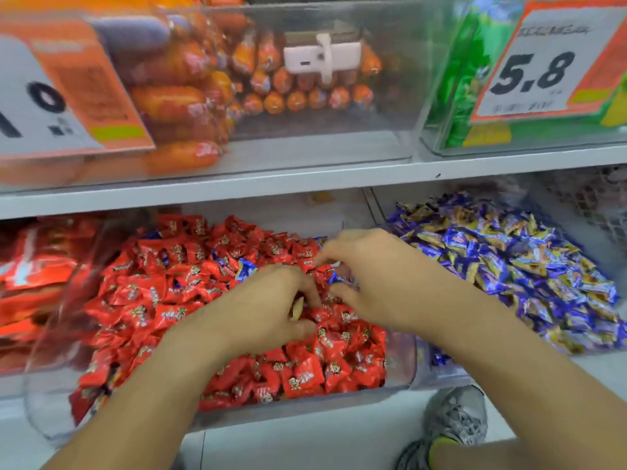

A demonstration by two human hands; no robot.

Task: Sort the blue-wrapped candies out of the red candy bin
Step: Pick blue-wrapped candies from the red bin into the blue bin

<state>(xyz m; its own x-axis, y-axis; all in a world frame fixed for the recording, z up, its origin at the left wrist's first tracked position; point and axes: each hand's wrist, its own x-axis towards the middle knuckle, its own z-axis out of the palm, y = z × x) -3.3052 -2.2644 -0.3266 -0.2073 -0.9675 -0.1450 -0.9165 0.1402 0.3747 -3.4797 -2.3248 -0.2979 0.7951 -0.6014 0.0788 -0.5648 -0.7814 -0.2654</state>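
Note:
The red candy bin (pixel 400 354) is a clear tub heaped with red-wrapped candies, low in the middle of the view. A few blue-wrapped candies (pixel 246 268) lie among the red ones. My left hand (pixel 268 310) rests on the pile with fingers curled round a small candy with a yellow edge (pixel 298 308). My right hand (pixel 373 276) reaches in from the right; its thumb and forefinger sit either side of a blue-wrapped candy (pixel 341 279), touching it. The blue candy bin (pixel 509 259) stands directly to the right, full of blue and yellow wrappers.
A white shelf edge (pixel 305 181) runs just above the bins, carrying clear tubs of orange sausages (pixel 190 103) and green packs (pixel 471 79) with price cards. Red packets (pixel 30 273) fill the tub at left. A grey shoe (pixel 458 418) stands on the floor below.

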